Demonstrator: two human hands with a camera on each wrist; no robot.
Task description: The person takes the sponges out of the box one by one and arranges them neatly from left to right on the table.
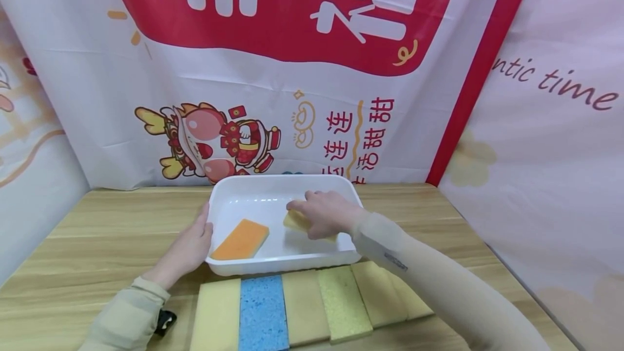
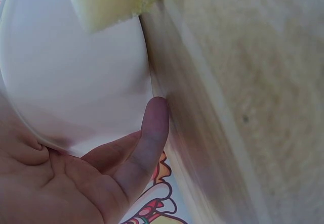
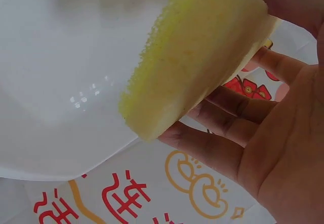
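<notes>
My right hand (image 1: 329,214) grips a pale yellow sponge (image 1: 294,221) by its edges, inside the right half of a white rectangular tub (image 1: 287,265). In the right wrist view, thumb and fingers hold this sponge (image 3: 202,52), its thick side and a brighter yellow face showing. An orange sponge (image 1: 242,240) lies flat in the tub's left half. My left hand (image 1: 192,240) rests against the tub's left outer wall. Up close in the left wrist view, the left hand's (image 2: 96,178) fingers lie fairly straight along the white wall.
A row of sponges lies side by side in front of the tub: pale yellow (image 1: 216,316), blue (image 1: 263,313), yellow-green (image 1: 343,302) and tan (image 1: 380,294) among them. A printed cloth (image 1: 234,85) hangs right behind the tub. The wooden table (image 1: 117,232) reaches to both sides.
</notes>
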